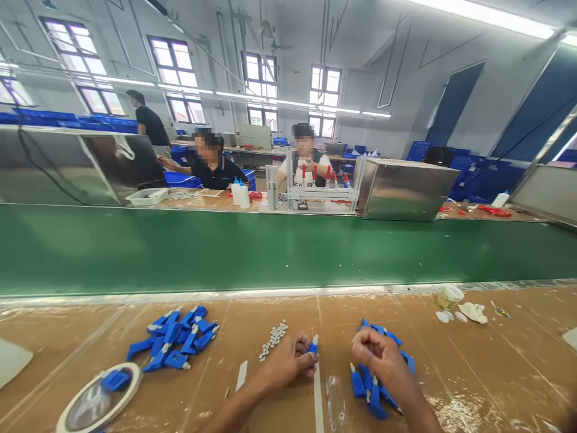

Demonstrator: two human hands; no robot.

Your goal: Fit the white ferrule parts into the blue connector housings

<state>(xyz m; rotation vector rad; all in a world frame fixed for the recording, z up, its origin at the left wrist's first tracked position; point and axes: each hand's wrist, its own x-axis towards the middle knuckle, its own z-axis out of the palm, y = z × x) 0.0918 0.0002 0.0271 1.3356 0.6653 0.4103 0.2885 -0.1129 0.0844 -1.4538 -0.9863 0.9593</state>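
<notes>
My left hand (295, 361) is closed round a small blue part (313, 346) whose pale tip points up, near the middle of the brown table. To its left lies a scatter of small grey pieces (273, 340). My right hand (376, 355) is over a group of blue parts (375, 402) on the right; its fingers are curled together, and what they hold, if anything, is too small to make out. A larger pile of blue parts (174, 337) with pale tips lies on the left.
A tape roll (72, 415) with a blue piece inside lies front left. A jar (449, 296) and white cloth (473, 312) are at right. Beyond the table edge runs a green belt (225, 252); people, bottles (243, 196) and a metal fixture (322, 193) are behind it.
</notes>
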